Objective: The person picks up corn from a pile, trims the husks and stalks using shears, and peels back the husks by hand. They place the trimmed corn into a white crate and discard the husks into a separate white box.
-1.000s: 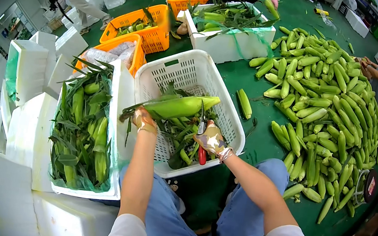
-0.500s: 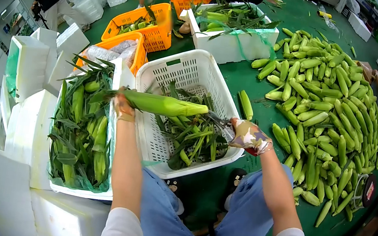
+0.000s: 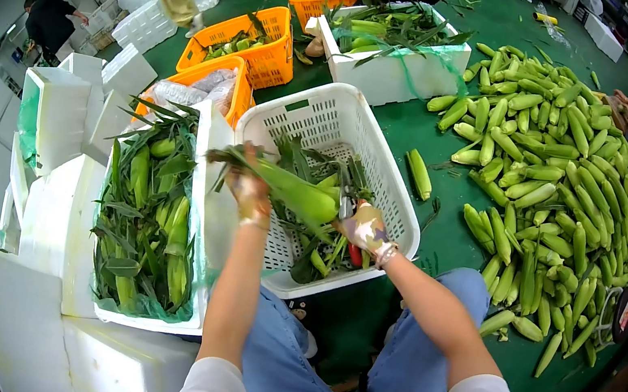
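My left hand (image 3: 250, 192), in a patterned glove, is closed around the leafy end of a green ear of corn (image 3: 302, 194). The ear slants down to the right above a white slotted basket (image 3: 403, 202). In my right hand (image 3: 365, 229), also gloved, are pruning shears (image 3: 345, 199) with a red handle, their blades pointing up beside the ear's lower right end. Beneath both hands, cut leaves and husk trimmings (image 3: 311, 265) lie in the basket. A lined foam box (image 3: 197, 292) full of leafy corn stands just left of it.
A large heap of trimmed corn (image 3: 554, 185) covers the floor at right. One single ear (image 3: 418, 173) lies beside the basket. Orange crates (image 3: 274, 58) and another foam box (image 3: 399, 74) stand ahead. Stacked foam boxes (image 3: 53, 212) line the left. Other people are at the back and right.
The ear has tipped downward at its right end. My right hand has moved left and lower, and the shears have swung upright. A person has come into fuller view at the back left.
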The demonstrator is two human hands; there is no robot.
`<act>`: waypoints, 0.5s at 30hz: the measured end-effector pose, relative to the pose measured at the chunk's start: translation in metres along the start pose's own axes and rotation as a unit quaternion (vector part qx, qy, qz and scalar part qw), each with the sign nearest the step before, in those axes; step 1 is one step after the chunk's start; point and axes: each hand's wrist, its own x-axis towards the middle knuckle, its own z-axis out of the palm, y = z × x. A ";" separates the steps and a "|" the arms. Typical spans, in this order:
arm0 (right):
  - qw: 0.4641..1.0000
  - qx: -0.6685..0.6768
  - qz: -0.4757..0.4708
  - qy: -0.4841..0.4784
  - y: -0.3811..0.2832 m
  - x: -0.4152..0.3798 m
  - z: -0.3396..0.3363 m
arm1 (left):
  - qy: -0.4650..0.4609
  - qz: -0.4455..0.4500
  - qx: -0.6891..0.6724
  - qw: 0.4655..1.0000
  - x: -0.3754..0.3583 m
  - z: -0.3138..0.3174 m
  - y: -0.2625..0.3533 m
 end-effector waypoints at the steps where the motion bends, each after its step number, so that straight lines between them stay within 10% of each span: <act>1: 0.998 0.032 0.045 -0.037 0.006 0.012 -0.001 | -0.030 -0.051 -0.282 0.958 -0.015 0.012 -0.015; 2: 0.997 0.052 0.046 0.044 0.023 0.026 0.014 | -0.056 -0.097 -0.538 0.836 -0.024 0.018 -0.022; 3: 0.998 0.044 0.035 0.040 0.031 0.032 0.014 | -0.056 -0.099 -0.537 0.836 -0.023 0.016 -0.019; 6: 0.999 -0.014 0.018 0.036 0.053 0.026 0.002 | 0.040 0.260 -0.006 0.965 0.000 -0.004 0.011; 8: 0.998 -0.057 0.003 0.041 0.068 0.021 -0.004 | 0.092 0.261 -0.113 0.954 0.068 -0.052 0.033; 13: 0.965 -0.227 -0.065 0.113 0.030 -0.017 -0.020 | 0.034 0.028 -0.044 0.998 0.048 -0.055 0.062; 15: 0.995 -0.001 -0.102 -0.021 0.026 -0.013 -0.014 | -0.059 -0.057 -0.062 0.995 0.047 -0.044 0.050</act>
